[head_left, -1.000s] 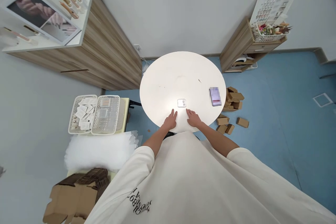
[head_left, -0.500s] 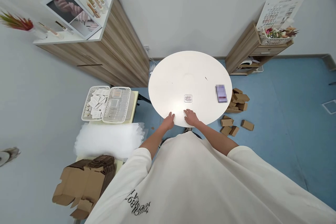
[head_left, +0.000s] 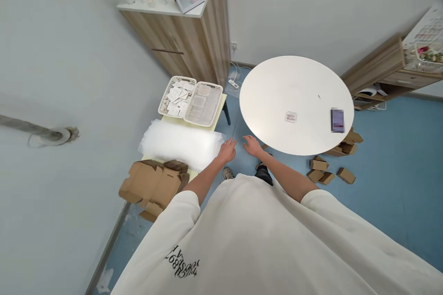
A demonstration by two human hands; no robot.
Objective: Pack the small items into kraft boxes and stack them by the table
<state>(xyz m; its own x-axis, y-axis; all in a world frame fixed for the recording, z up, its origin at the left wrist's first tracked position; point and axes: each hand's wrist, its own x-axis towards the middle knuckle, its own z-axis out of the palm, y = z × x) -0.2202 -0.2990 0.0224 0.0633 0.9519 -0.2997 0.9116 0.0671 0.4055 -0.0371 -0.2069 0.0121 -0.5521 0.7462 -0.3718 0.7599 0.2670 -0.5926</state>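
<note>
My left hand (head_left: 227, 150) is open, fingers apart, at the right end of a stack of white translucent plastic bags or sheets (head_left: 180, 144); whether it touches them I cannot tell. Over the gap beside the round white table (head_left: 297, 73) hovers my right hand (head_left: 252, 145), also open and holding nothing. On that table lies a small clear case with pinkish pieces (head_left: 291, 117). A purple item, blurred out (head_left: 338, 120), rests near the table's right edge.
Left of me, a low table holds a white basket of small white packets (head_left: 178, 97), a basket with clear boxes (head_left: 203, 105) and flattened cardboard boxes (head_left: 152, 182). Small cardboard boxes (head_left: 346, 175) lie on the floor at right. A wooden cabinet (head_left: 187, 41) stands behind.
My view has turned left, so the round table now sits further right. Both hands have left its front edge and moved toward the plastic stack.
</note>
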